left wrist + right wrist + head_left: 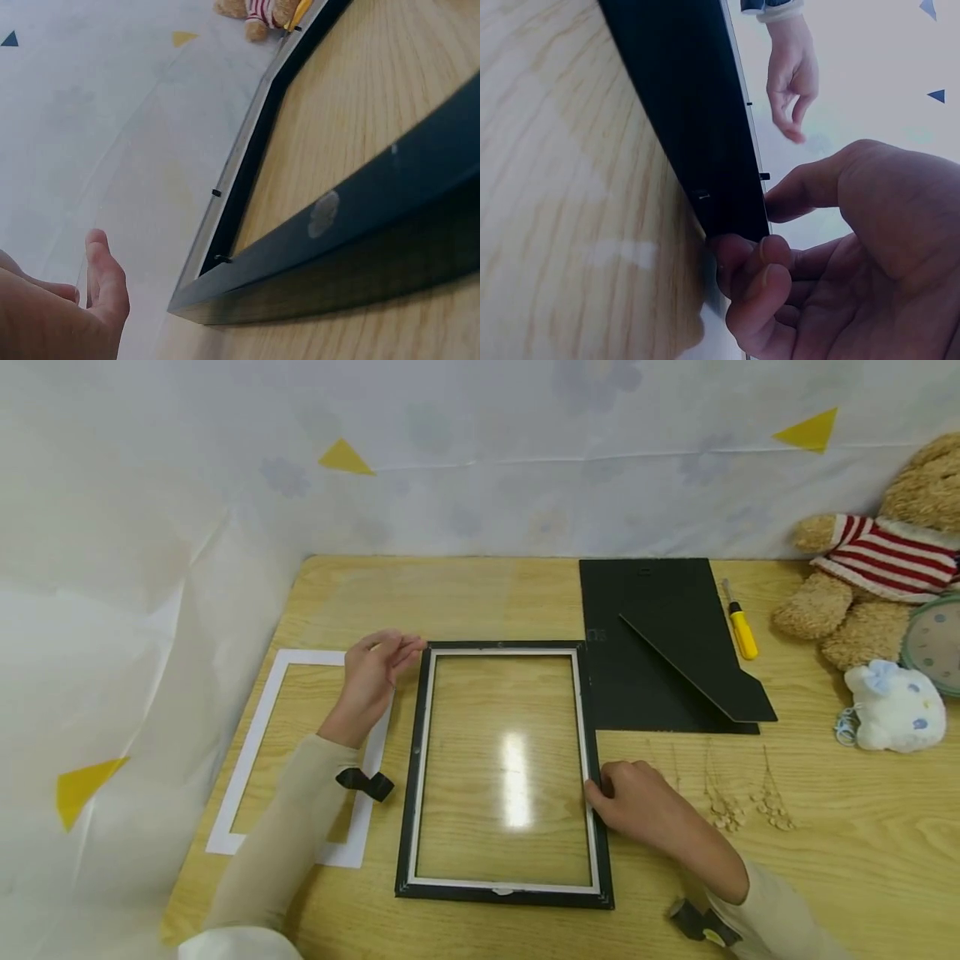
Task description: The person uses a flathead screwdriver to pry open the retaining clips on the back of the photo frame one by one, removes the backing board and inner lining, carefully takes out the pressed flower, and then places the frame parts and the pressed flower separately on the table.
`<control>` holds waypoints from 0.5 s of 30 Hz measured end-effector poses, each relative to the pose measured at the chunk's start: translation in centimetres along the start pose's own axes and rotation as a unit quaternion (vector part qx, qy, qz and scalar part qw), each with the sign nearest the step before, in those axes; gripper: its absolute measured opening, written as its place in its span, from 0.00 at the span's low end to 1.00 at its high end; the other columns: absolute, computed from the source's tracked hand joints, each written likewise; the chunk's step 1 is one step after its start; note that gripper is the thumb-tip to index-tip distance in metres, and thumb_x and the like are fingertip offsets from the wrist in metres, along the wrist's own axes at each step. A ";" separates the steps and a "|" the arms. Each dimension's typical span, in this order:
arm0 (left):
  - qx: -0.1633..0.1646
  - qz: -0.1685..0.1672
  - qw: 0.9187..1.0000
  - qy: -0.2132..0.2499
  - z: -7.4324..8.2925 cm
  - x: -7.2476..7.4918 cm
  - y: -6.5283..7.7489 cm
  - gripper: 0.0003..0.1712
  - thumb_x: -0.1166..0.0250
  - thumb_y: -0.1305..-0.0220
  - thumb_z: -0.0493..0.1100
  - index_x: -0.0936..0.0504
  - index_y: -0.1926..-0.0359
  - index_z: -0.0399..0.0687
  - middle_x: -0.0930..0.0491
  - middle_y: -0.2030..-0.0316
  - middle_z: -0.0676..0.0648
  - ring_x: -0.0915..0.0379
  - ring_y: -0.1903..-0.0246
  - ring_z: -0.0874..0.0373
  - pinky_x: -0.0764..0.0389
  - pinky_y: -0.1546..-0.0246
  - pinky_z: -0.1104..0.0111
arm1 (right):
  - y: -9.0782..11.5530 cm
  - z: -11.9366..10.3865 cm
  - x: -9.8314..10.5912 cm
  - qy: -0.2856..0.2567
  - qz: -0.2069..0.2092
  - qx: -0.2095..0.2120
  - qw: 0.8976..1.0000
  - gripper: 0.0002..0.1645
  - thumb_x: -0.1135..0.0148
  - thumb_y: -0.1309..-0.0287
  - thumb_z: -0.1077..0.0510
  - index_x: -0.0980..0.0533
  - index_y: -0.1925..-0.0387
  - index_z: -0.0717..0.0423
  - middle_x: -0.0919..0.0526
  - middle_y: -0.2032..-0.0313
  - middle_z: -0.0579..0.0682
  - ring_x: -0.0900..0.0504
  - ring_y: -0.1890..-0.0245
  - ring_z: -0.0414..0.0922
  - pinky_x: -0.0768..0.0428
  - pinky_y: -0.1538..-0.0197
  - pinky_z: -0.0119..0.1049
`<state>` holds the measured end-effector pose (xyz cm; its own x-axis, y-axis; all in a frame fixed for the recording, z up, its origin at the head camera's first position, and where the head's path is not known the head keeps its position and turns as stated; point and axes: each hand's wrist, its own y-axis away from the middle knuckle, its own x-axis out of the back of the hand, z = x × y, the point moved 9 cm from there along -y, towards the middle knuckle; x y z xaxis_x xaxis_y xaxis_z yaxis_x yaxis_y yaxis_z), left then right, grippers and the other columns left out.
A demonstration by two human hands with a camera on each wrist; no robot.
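A black picture frame [502, 898] with a pale inner edge lies on the table, its back side up. My right hand [645, 802] grips its right side, the thumb on top near the inner edge. In the right wrist view the curled fingers [757, 304] reach under the frame's dark outer side [697, 112]. Beside the upper left corner is my left hand [371, 681], fingers stretched toward that corner. The left wrist view shows this hand [75, 311] apart from the frame [322, 217]. Whether clear glass lies inside the frame, I cannot tell.
A white mat board [247, 752] lies to the left, partly under the left arm. The black backing board [660, 602], with its stand raised, is at upper right near a yellow screwdriver [741, 631]. Dried flowers [723, 810], a teddy bear [855, 585] and a white plush [896, 710] are right.
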<state>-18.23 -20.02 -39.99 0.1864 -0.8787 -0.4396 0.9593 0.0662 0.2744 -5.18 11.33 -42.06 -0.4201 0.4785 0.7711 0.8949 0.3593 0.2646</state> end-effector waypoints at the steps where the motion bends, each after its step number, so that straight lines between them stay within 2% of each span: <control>1: 0.003 0.005 1.000 -0.003 -0.2 0.0 -0.3 0.10 0.46 0.35 0.33 0.30 0.57 0.27 0.19 0.64 0.38 0.20 0.60 0.50 0.27 0.50 0.62 | 0.0 0.0 0.0 0.001 0.000 0.001 1.000 0.22 0.45 0.42 0.55 0.35 0.90 0.50 0.38 0.92 0.42 0.42 0.91 0.37 0.40 0.85 0.30; 6: 0.022 0.030 0.999 -0.030 -1.2 0.3 -1.3 0.17 0.47 0.33 0.35 0.35 0.49 0.26 0.20 0.60 0.38 0.21 0.58 0.50 0.25 0.53 0.63 | 0.1 -0.2 0.0 0.005 0.004 0.007 1.000 0.23 0.45 0.42 0.55 0.36 0.91 0.50 0.39 0.92 0.42 0.43 0.91 0.37 0.41 0.84 0.30; 10: 0.040 0.051 0.997 -0.032 -1.6 0.9 -1.8 0.24 0.48 0.32 0.37 0.40 0.40 0.27 0.23 0.56 0.37 0.22 0.56 0.49 0.25 0.53 0.65 | 0.1 -0.2 0.0 0.003 0.002 0.005 1.000 0.23 0.45 0.42 0.55 0.36 0.91 0.50 0.39 0.91 0.42 0.42 0.91 0.37 0.41 0.84 0.31; 15: 0.062 0.055 0.996 -0.039 -2.0 1.3 -2.0 0.26 0.48 0.32 0.38 0.41 0.37 0.30 0.26 0.50 0.33 0.24 0.52 0.49 0.27 0.50 0.65 | 0.1 -0.1 -0.1 0.000 -0.006 0.000 1.000 0.22 0.44 0.42 0.55 0.35 0.91 0.50 0.38 0.91 0.42 0.42 0.91 0.37 0.41 0.84 0.31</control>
<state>-19.43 -20.37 -42.85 0.2670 -0.9040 -0.3338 0.8992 0.1092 0.4236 -5.04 11.23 -42.01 -0.4314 0.4736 0.7679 0.8896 0.3647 0.2749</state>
